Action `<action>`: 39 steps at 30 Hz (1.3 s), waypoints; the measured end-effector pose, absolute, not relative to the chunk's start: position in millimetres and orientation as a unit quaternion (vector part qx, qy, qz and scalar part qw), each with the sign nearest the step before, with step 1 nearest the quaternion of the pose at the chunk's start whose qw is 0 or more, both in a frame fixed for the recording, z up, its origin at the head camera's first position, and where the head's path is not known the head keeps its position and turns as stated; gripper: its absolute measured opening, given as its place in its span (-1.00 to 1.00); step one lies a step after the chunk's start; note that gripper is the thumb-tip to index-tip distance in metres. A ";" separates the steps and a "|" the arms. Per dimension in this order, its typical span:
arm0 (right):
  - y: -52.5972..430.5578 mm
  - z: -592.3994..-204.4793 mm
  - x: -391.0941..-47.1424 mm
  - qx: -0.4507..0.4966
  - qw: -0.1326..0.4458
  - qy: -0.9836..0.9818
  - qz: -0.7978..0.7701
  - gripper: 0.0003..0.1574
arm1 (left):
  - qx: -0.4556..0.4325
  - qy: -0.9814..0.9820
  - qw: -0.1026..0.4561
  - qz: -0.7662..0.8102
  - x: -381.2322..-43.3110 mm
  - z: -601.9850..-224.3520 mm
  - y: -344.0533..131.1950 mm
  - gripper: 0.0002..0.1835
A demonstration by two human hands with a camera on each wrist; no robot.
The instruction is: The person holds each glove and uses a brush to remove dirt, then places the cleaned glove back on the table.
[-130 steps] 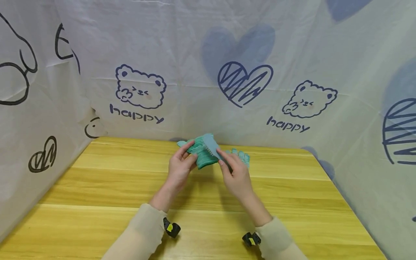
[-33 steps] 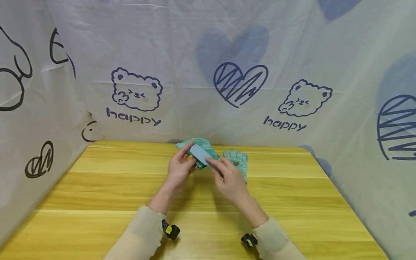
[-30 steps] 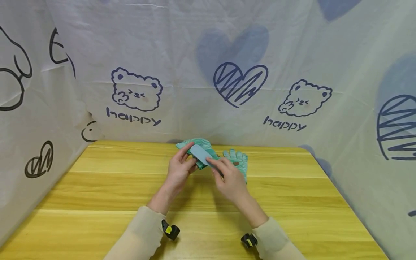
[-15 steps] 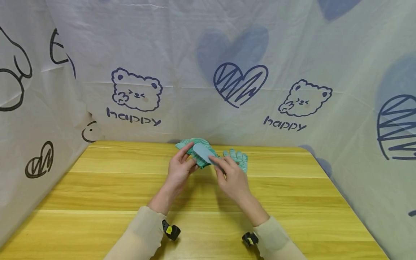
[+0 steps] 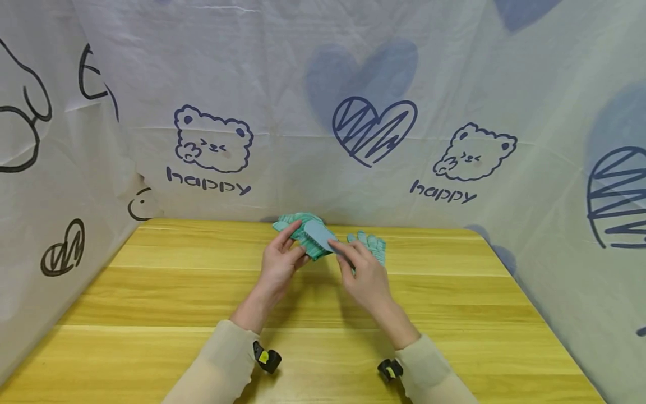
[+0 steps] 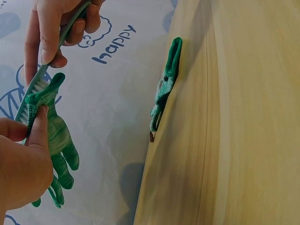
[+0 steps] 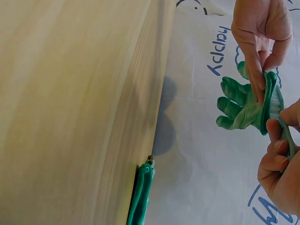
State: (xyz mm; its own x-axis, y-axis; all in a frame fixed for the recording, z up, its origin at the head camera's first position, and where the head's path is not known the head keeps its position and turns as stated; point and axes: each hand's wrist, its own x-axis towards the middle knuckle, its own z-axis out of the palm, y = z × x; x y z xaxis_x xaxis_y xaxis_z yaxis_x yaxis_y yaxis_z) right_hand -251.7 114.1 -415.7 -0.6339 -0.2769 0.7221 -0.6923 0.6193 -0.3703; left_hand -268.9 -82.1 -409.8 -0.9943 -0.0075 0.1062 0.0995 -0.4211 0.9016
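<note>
My left hand (image 5: 279,259) pinches a green knitted work glove (image 6: 57,129) near its cuff, holding it up above the table. The glove's fingers hang away from the hand in both wrist views. A light blue brush (image 5: 318,234) is gripped by its handle in my right hand (image 5: 364,273). Its white bristles (image 7: 276,104) lie against the glove's cuff side. A second green glove (image 5: 374,247) lies on the table behind the right hand, which hides part of it in the head view.
The wooden table (image 5: 313,359) reaches back to a white cloth (image 5: 298,168) with printed bears and hearts. A small brown thing (image 6: 152,136) sits at the tip of the lying glove. Each wrist carries a small black camera (image 5: 267,358).
The brush has gone back and forth over the held glove, lately shifting slightly up and right with the right hand. The left hand keeps its hold in nearly the same place.
</note>
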 end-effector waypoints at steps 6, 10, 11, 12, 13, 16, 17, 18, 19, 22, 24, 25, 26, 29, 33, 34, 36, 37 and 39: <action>118.8 -415.4 -255.3 0.261 0.332 -0.844 0.332 -0.56 | -0.034 -0.534 0.036 -0.844 -269.2 -408.2 -83.9 -0.27; 124.5 -412.9 -257.5 0.232 0.330 -0.848 0.344 -0.54 | -0.026 -0.532 0.041 -0.846 -270.2 -407.0 -85.5 -0.27; 126.0 -411.9 -257.8 0.225 0.328 -0.849 0.348 -0.54 | -0.026 -0.532 0.041 -0.845 -270.2 -406.8 -85.7 -0.27; 127.5 -411.2 -258.3 0.219 0.326 -0.849 0.353 -0.54 | -0.026 -0.531 0.041 -0.846 -270.2 -406.5 -85.9 -0.26; 128.7 -410.3 -258.6 0.214 0.326 -0.849 0.356 -0.54 | -0.028 -0.533 0.040 -0.845 -270.2 -406.5 -86.2 -0.26; 131.1 -407.1 -259.3 0.205 0.332 -0.845 0.367 -0.54 | -0.033 -0.532 0.036 -0.845 -269.4 -406.0 -86.9 -0.27; 131.5 -406.1 -259.3 0.206 0.333 -0.842 0.370 -0.54 | -0.035 -0.533 0.036 -0.845 -269.2 -405.7 -87.0 -0.27; 131.8 -405.3 -259.3 0.207 0.335 -0.840 0.372 -0.55 | -0.038 -0.534 0.034 -0.844 -269.0 -405.6 -87.2 -0.27; 131.8 -404.4 -259.1 0.209 0.336 -0.839 0.374 -0.55 | -0.041 -0.534 0.033 -0.844 -268.9 -405.6 -87.3 -0.27; 131.2 -402.9 -258.2 0.216 0.334 -0.836 0.378 -0.55 | -0.051 -0.537 0.031 -0.842 -269.1 -406.5 -87.5 -0.27; 130.2 -402.4 -257.1 0.223 0.335 -0.834 0.379 -0.54 | -0.056 -0.539 0.029 -0.840 -268.8 -407.1 -87.4 -0.27; 129.6 -402.3 -256.4 0.227 0.336 -0.832 0.379 -0.54 | -0.057 -0.539 0.028 -0.840 -268.8 -407.5 -87.3 -0.27; 128.7 -402.2 -255.9 0.233 0.338 -0.829 0.380 -0.54 | -0.059 -0.541 0.027 -0.839 -268.6 -407.7 -87.0 -0.27; 126.0 -402.2 -253.8 0.258 0.345 -0.819 0.378 -0.55 | -0.065 -0.543 0.025 -0.837 -268.0 -408.1 -86.0 -0.28; 121.8 -404.1 -252.3 0.297 0.347 -0.808 0.373 -0.55 | -0.075 -0.548 0.022 -0.833 -268.2 -409.0 -84.4 -0.29; 120.9 -404.9 -252.2 0.304 0.347 -0.806 0.370 -0.55 | -0.078 -0.549 0.022 -0.832 -268.3 -409.3 -84.0 -0.29; 119.0 -406.3 -251.5 0.316 0.341 -0.806 0.368 -0.55 | -0.082 -0.552 0.023 -0.829 -268.1 -409.7 -83.3 -0.28; 118.0 -406.8 -251.0 0.320 0.336 -0.807 0.367 -0.55 | -0.083 -0.552 0.023 -0.829 -268.0 -410.0 -83.0 -0.29; 116.4 -407.7 -249.8 0.325 0.323 -0.811 0.364 -0.55 | -0.088 -0.552 0.024 -0.829 -267.8 -410.3 -82.5 -0.29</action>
State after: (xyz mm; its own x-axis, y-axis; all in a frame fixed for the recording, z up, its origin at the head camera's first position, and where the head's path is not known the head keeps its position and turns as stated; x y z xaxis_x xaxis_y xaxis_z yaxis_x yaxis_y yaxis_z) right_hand -249.8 116.4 -407.7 -0.5796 -0.2919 0.7608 -0.7624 0.5240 -0.3797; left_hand -267.8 -82.5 -410.3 -0.9834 0.0566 0.1726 0.1374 -0.3899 0.9105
